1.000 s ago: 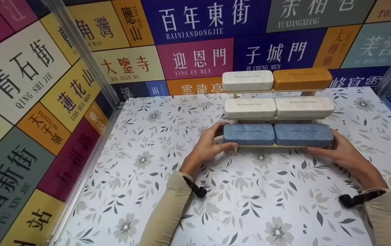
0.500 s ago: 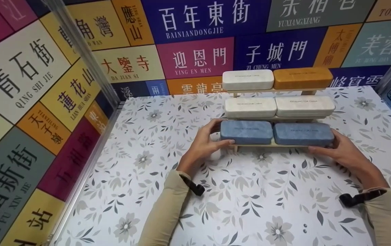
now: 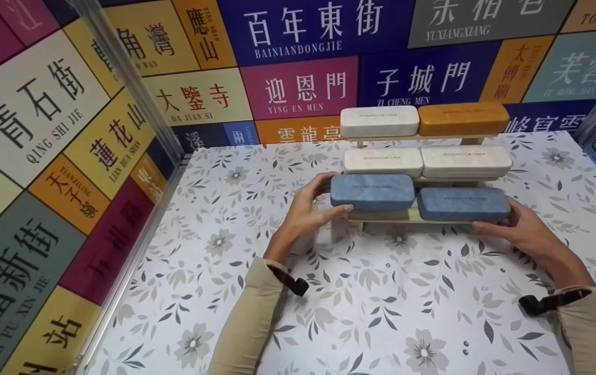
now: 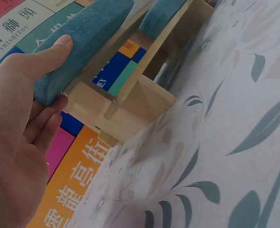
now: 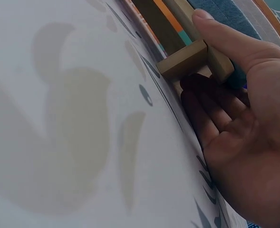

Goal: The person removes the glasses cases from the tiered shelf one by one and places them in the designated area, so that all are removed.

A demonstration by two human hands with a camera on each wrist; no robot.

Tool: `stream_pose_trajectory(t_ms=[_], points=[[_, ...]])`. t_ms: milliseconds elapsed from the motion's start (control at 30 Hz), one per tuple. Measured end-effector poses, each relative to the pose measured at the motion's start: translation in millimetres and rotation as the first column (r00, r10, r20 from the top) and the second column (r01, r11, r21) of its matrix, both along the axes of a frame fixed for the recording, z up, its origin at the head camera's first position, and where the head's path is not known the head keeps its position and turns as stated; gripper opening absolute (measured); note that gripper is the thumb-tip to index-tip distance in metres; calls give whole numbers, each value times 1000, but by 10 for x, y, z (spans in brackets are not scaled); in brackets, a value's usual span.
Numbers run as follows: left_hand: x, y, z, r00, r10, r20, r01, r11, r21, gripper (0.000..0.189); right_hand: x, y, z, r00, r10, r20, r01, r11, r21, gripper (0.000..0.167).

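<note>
My left hand [image 3: 303, 211] grips the left blue glasses case [image 3: 371, 191], thumb along its front and fingers beneath and behind. This case is raised off the lowest tier of the wooden display rack [image 4: 140, 107], with a gap under it in the left wrist view. The right blue glasses case [image 3: 463, 204] sits on that same tier. My right hand [image 3: 534, 234] holds the rack's right end, its thumb on the front rail and its fingers curled underneath in the right wrist view.
Two cream glasses cases [image 3: 382, 161] fill the middle tier. On the top tier stand a white case [image 3: 379, 121] and a mustard-yellow case [image 3: 463, 119]. A leaf-patterned cloth [image 3: 350, 312] covers the table, and printed sign panels [image 3: 298, 88] rise behind and on the sides.
My left hand has lifted the left blue glasses case up and slightly left, away from the tier and the other blue case. The right hand has stayed at the rack's end.
</note>
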State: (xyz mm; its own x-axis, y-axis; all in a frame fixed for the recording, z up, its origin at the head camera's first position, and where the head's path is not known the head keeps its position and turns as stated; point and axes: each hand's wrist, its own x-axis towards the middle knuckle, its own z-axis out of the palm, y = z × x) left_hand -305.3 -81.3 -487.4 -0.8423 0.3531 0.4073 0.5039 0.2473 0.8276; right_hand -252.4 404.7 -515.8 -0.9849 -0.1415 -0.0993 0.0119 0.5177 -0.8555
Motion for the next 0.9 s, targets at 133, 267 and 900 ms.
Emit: stream_pose_trajectory(t_ms=[133,267,900], points=[[-10,-38,35,1000,5,-11,-4,1000,26,73,-1,-19,-6,1000,1,-18,-2,1000,-17,86],[-18,-73,64,1000,22,-13,-21,999,42,74,-6,-33,-19,998,-6,-65,5,1000,-5,84],[-67,-362,196,995,103,-15,-98,980,175,76,-11,-29,-12,1000,-30,-8,30,999,34,89]])
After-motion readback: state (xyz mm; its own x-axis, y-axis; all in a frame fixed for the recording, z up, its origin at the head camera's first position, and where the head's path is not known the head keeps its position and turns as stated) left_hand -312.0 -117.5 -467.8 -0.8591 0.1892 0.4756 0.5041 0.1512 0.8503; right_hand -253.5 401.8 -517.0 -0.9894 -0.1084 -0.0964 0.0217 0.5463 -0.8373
